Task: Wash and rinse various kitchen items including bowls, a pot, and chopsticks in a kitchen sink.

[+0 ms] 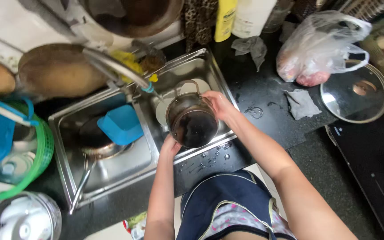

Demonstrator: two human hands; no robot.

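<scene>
The left hand [170, 146] grips the near rim of a small steel pot [193, 121], fingers closed on its edge, while the right hand [218, 104] clamps the rim on the far right side. The pot is held between both hands, tilted toward the camera, over the right basin of the steel sink [112, 178]; its dark inside is wet. Behind it a white plate [163, 111] lies in the basin, under the tap [116, 66]. In the left basin a blue square tub [120, 124] rests on a pan. Water drops lie on the black counter [263, 93] just right of the sink. Farther right, a glass lid [354, 95] lies flat, and beyond it a clear plastic bag [321, 44] holds pinkish contents. At the far edge stand a yellow bottle [225, 18] and a white bottle [252, 15].
</scene>
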